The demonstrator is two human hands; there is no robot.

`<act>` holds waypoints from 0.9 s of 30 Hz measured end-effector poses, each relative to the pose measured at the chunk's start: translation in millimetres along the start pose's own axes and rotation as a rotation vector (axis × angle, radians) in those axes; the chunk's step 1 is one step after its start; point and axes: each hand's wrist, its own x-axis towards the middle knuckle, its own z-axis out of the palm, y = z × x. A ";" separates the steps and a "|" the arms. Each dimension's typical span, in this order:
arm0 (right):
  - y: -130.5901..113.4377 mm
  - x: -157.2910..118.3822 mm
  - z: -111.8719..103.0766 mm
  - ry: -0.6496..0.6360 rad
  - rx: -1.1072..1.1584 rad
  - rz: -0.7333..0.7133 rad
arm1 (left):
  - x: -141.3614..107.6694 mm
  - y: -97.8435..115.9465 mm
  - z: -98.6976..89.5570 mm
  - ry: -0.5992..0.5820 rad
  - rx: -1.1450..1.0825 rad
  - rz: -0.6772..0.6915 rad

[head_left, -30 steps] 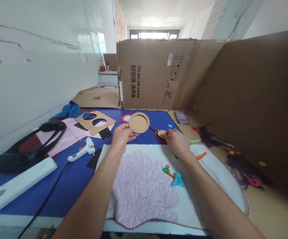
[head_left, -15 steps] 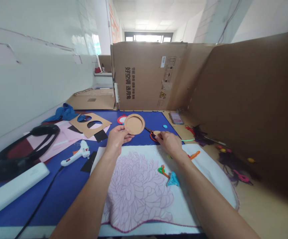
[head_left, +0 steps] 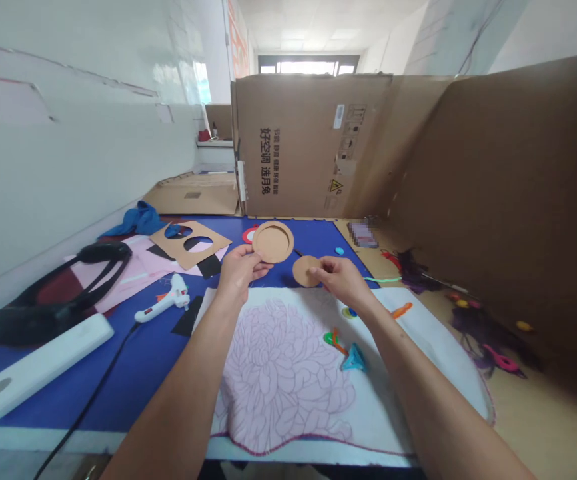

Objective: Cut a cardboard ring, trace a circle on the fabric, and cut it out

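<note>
My left hand [head_left: 241, 270] pinches the lower left edge of a round cardboard piece with a raised rim [head_left: 273, 243], its recessed face toward me. To its right, my right hand [head_left: 341, 277] holds a smaller flat cardboard disc [head_left: 306, 271] by its right edge. The two round pieces are close but apart, both raised over the far edge of a white cloth printed with a flower [head_left: 278, 367]. Behind the disc, scissors are mostly hidden, only a dark bit showing. A red ring with a white middle [head_left: 248, 235] is partly covered by the rimmed piece.
On the left lie a white glue gun [head_left: 166, 300], a long white bar [head_left: 46, 367], black headphones [head_left: 68, 280] and a cardboard sheet with two round holes [head_left: 176, 252]. A blue clip-like piece [head_left: 354, 358] rests on the cloth. Tall cardboard walls [head_left: 308, 147] stand behind and right.
My right hand has lifted the small disc from beside the scissors and turned its face toward me. My left hand keeps its hold on the rimmed piece. The view has shifted slightly.
</note>
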 end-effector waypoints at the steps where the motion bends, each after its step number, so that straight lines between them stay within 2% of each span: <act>1: -2.3 -2.1 2.0 -0.093 0.107 -0.016 | 0.6 -0.2 0.1 0.005 -0.002 -0.001; 5: -11.3 -13.3 7.7 -0.514 0.531 -0.017 | 0.5 0.0 1.8 0.012 -0.001 -0.007; 8: -18.9 -21.3 9.1 -0.674 0.558 -0.025 | -1.2 1.2 3.2 0.015 0.011 -0.016; 11: -24.7 -26.2 9.7 -0.784 0.458 -0.089 | -2.6 2.3 4.2 0.014 0.016 -0.014; 15: -28.1 -28.2 9.8 -0.872 0.338 -0.168 | -3.5 2.2 4.6 0.009 0.020 -0.014; 24: -37.8 -33.3 4.9 -1.059 0.355 -0.237 | -3.7 -0.5 6.6 0.007 0.028 -0.014; 27: -34.5 -32.7 2.8 -0.963 0.353 -0.253 | -4.7 0.0 7.1 0.012 0.038 -0.021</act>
